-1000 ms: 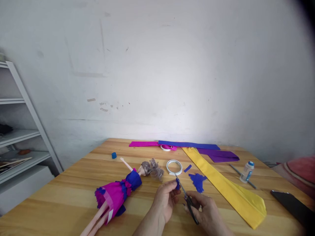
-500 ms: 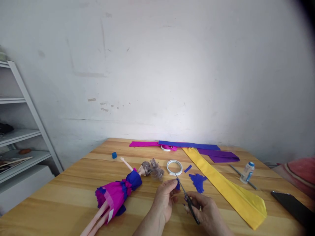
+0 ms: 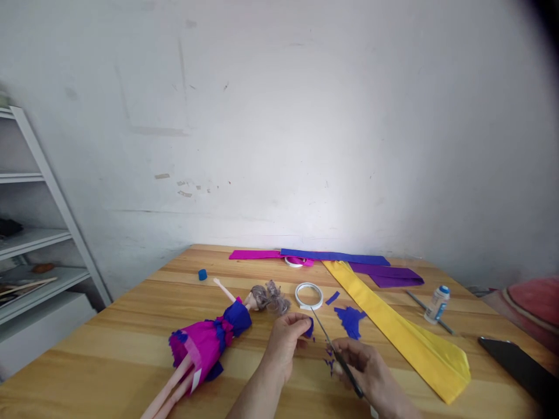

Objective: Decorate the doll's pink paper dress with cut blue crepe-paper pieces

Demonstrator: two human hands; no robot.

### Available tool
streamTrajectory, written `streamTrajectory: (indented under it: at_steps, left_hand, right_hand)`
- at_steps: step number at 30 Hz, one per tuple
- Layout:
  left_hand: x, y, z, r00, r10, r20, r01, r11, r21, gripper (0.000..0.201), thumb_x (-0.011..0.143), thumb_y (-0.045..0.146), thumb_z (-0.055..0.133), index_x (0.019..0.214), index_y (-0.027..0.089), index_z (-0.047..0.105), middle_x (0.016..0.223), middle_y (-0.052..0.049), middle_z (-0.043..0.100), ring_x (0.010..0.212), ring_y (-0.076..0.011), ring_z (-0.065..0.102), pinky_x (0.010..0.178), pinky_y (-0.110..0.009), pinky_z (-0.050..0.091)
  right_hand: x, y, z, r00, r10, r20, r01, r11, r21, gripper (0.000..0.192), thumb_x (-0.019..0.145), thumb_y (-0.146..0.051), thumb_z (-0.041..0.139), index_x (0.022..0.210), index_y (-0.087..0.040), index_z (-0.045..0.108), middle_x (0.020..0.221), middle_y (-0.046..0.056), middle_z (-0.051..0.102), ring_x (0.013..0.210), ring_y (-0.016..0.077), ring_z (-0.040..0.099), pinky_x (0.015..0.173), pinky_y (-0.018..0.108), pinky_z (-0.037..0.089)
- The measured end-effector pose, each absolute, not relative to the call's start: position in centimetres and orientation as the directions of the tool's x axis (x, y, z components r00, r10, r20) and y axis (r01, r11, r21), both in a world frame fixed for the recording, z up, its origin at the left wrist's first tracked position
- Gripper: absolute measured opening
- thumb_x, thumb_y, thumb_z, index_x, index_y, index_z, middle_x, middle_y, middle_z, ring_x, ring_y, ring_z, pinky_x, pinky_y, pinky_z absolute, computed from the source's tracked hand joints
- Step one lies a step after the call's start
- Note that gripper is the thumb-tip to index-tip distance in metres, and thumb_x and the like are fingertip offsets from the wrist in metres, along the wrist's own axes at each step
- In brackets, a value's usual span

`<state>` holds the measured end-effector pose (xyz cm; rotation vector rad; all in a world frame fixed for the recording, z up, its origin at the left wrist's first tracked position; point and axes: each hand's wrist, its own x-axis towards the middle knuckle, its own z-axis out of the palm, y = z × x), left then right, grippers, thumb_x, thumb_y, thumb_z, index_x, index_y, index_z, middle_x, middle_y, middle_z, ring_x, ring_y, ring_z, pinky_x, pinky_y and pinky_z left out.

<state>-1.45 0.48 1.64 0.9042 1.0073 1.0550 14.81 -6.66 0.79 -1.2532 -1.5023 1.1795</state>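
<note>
At the lower center of the frame, a person's left hand (image 3: pixel 286 340) is pinching a small blue scrap (image 3: pixel 310 327), thumb and finger together on it, while the right hand (image 3: pixel 364 369) is holding a pair of scissors (image 3: pixel 346 365), its grip clamping around the dark handle. The blades are pointing toward the upper left, just beside the scrap; how far they are parting is hard to tell. Tiny blue snippets (image 3: pixel 329 364) are lying on the bench (image 3: pixel 131 326) near the right hand, and a doll (image 3: pixel 201 342) is lying at lower left. With so little scrap showing beyond the fingertips, a stray snip could be risking a nick to the left thumb, or a loose pinch could be letting the piece twist. The tips are also appearing close to a white tape roll (image 3: pixel 297 296), where a forward drift could be causing a snag.
</note>
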Motion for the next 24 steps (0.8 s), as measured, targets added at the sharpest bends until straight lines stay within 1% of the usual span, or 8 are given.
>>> streamTrajectory:
  at_steps: [2, 8, 13, 18, 24]
  left_hand:
    - [-1.61, 0.50, 1.92, 0.170, 0.968, -0.184, -0.216, 0.219, 0.952, 0.016, 0.058, 0.026, 0.068, 0.065, 0.012, 0.065, 0.058, -0.003, 0.062, 0.055, -0.0116, 0.053, 0.048, -0.020, 0.035]
    - [-1.61, 0.30, 2.31, 0.161, 0.975, -0.153, -0.157, 0.178, 0.971, 0.016, 0.058, 0.027, 0.068, 0.063, 0.012, 0.065, 0.054, -0.002, 0.061, 0.052, -0.0122, 0.053, 0.049, -0.022, 0.036]
    - [-1.45, 0.31, 2.15, 0.144, 0.973, -0.178, -0.126, 0.197, 0.972, 0.014, 0.056, 0.025, 0.069, 0.061, 0.013, 0.065, 0.054, -0.002, 0.062, 0.051, -0.0125, 0.052, 0.049, -0.023, 0.037]
    - [-1.47, 0.29, 2.18, 0.157, 0.976, -0.153, -0.131, 0.174, 0.976, 0.014, 0.056, 0.025, 0.069, 0.059, 0.013, 0.065, 0.052, -0.002, 0.061, 0.050, -0.0122, 0.052, 0.050, -0.023, 0.036]
    - [-1.47, 0.27, 2.21, 0.158, 0.974, -0.162, -0.113, 0.181, 0.977, 0.016, 0.056, 0.027, 0.071, 0.059, 0.012, 0.065, 0.053, -0.002, 0.062, 0.049, -0.0118, 0.051, 0.049, -0.023, 0.036]
  right_hand:
    - [15.07, -6.83, 1.28, -0.163, 0.986, 0.044, 0.201, 0.077, -0.977, 0.031, 0.074, -0.045, 0.059, 0.086, -0.016, 0.059, 0.060, -0.004, 0.041, 0.055, 0.0094, 0.036, 0.050, 0.020, 0.030]
    - [15.45, -6.71, 1.28, -0.153, 0.986, 0.061, 0.393, 0.118, -0.912, 0.026, 0.073, -0.042, 0.058, 0.080, -0.017, 0.060, 0.062, -0.003, 0.044, 0.060, 0.0118, 0.039, 0.055, 0.021, 0.033]
    - [15.39, -6.72, 0.97, -0.146, 0.985, 0.096, 0.467, 0.154, -0.871, 0.019, 0.071, -0.034, 0.060, 0.079, -0.018, 0.063, 0.062, -0.003, 0.048, 0.060, 0.0116, 0.040, 0.057, 0.021, 0.035]
    - [15.51, -6.72, 1.01, -0.130, 0.986, 0.104, 0.484, 0.155, -0.861, 0.016, 0.069, -0.030, 0.061, 0.079, -0.018, 0.065, 0.059, -0.004, 0.047, 0.057, 0.0107, 0.038, 0.055, 0.020, 0.034]
    - [15.30, -6.73, 1.00, -0.137, 0.983, 0.122, 0.478, 0.173, -0.861, 0.018, 0.072, -0.034, 0.059, 0.076, -0.018, 0.065, 0.056, -0.005, 0.042, 0.056, 0.0099, 0.034, 0.051, 0.020, 0.030]
